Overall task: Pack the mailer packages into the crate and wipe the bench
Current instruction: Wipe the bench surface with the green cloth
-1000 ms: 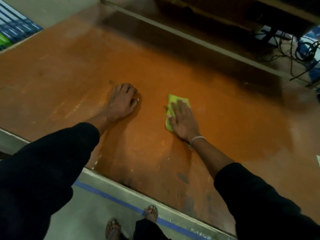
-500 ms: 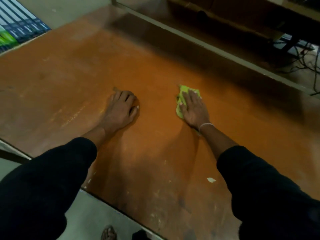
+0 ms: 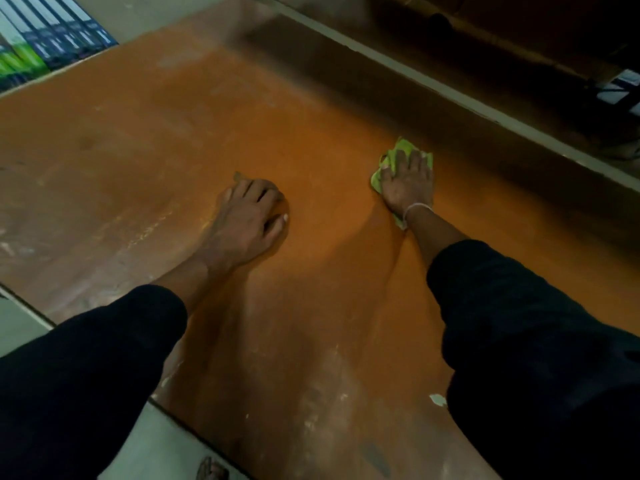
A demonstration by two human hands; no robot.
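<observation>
The orange-brown bench top [image 3: 173,140] fills most of the view, with pale dusty streaks on it. My right hand [image 3: 408,183] lies flat on a crumpled lime-green cloth [image 3: 401,152] and presses it onto the bench, right of centre and close to the far rail. The cloth shows past the fingertips and beside the wrist. My left hand [image 3: 247,220] rests on the bare bench with its fingers curled under, holding nothing. No mailer packages and no crate are in view.
A pale metal rail [image 3: 450,95] edges the far side of the bench, with dark shelving behind it. Stacked printed boxes [image 3: 45,43] sit at the top left. A small pale scrap [image 3: 437,399] lies by my right sleeve. The floor [image 3: 20,327] shows lower left.
My right hand has pushed the green cloth away from me, toward the far rail. My left hand has stayed where it was. The view has shifted forward over the bench.
</observation>
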